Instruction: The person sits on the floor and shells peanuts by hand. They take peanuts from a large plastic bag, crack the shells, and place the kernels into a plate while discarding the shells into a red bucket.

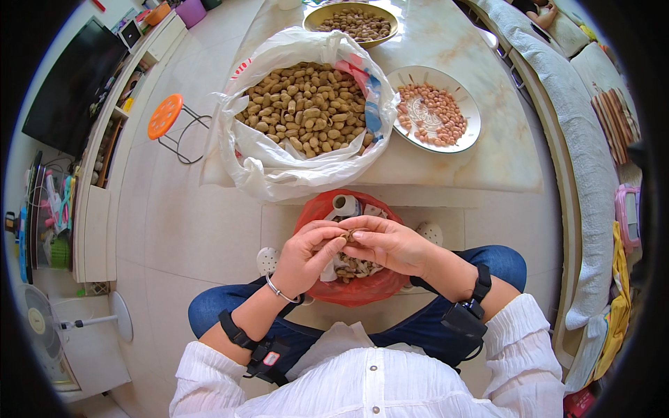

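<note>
Between the fingertips of my left hand [308,256] and my right hand [394,243] is a peanut pod [350,236], gripped from both sides; the fingers partly cover it. Both hands hover over a red plastic bag [339,295] that holds broken peanut shells [353,267] and a cardboard-cored roll [346,205]. Up on the table, a white plastic bag [308,175] is heaped with unshelled peanuts [308,112]. To its right lies a white patterned plate [462,94] with shelled pink peanut kernels [444,115] spread over it.
A gold-coloured bowl [313,21] of brown nuts stands at the back of the marble-patterned table [502,151]. An orange-topped stool [166,116] is left of it. A padded sofa [580,157] runs along the right, with a person's arm [546,18] at its far end. A fan [39,321] stands lower left.
</note>
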`<state>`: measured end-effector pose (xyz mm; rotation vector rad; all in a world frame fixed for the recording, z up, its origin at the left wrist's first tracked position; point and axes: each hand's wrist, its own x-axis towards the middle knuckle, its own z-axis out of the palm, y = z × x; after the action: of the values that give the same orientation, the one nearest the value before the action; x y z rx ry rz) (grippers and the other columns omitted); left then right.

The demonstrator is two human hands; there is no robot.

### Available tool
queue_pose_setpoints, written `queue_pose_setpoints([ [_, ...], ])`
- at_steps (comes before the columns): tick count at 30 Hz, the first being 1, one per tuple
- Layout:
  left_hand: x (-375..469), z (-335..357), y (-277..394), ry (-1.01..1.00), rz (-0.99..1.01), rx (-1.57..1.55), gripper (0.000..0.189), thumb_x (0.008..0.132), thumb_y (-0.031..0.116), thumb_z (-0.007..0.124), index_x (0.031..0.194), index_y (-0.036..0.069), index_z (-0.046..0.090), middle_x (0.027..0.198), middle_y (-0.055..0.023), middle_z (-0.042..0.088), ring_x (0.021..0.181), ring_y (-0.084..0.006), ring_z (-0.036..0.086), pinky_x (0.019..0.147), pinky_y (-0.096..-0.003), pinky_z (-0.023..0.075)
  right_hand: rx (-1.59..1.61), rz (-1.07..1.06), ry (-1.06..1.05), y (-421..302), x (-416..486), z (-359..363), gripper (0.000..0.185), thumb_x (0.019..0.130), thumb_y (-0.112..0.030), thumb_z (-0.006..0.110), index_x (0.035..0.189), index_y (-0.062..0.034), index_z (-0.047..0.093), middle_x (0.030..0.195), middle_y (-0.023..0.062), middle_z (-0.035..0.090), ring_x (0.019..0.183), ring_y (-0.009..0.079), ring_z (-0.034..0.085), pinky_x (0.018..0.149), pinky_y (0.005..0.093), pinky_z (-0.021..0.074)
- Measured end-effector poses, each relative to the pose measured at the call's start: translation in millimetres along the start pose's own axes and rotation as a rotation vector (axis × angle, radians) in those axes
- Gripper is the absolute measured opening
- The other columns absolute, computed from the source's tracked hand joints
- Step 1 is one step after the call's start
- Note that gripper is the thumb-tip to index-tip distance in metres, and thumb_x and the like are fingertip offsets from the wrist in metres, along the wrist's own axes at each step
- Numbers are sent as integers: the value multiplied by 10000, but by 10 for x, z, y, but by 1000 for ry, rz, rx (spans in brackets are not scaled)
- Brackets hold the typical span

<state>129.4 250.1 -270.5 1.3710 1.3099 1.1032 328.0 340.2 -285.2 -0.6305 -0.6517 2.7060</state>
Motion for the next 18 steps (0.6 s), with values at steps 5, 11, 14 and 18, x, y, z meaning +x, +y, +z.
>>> queue_pose_setpoints([
  [5,-2,14,-68,0,-25,-33,169,963,99,631,1061,-33,668,1115,-97,641,953,-145,646,835,-259,532,-130,10,65,-7,-25,32,340,1041,-65,467,1374,1,491,1302,115,569,1166,177,613,1012,267,526],
  [11,13,-83,-65,16,-59,-44,203,904,125,695,1054,-9,667,1091,-110,636,982,-191,635,851,-291,517,-60,23,66,-63,-18,24,368,1048,-78,447,1402,23,449,1313,146,571,1187,215,608,1032,302,518],
  [14,18,-115,23,12,104,246,246,851,141,741,1047,10,673,1075,-114,622,1009,-230,618,870,-323,505,0,23,30,-79,-18,1,375,1045,-84,450,1403,28,446,1320,156,568,1192,235,607,1054,334,503],
  [18,5,13,65,73,186,406,237,813,139,765,1011,30,693,1056,-129,595,1009,-287,592,874,-358,499,-27,25,24,-31,-5,19,370,1041,-74,438,1397,30,451,1281,135,582,1155,219,618,1057,342,499],
])
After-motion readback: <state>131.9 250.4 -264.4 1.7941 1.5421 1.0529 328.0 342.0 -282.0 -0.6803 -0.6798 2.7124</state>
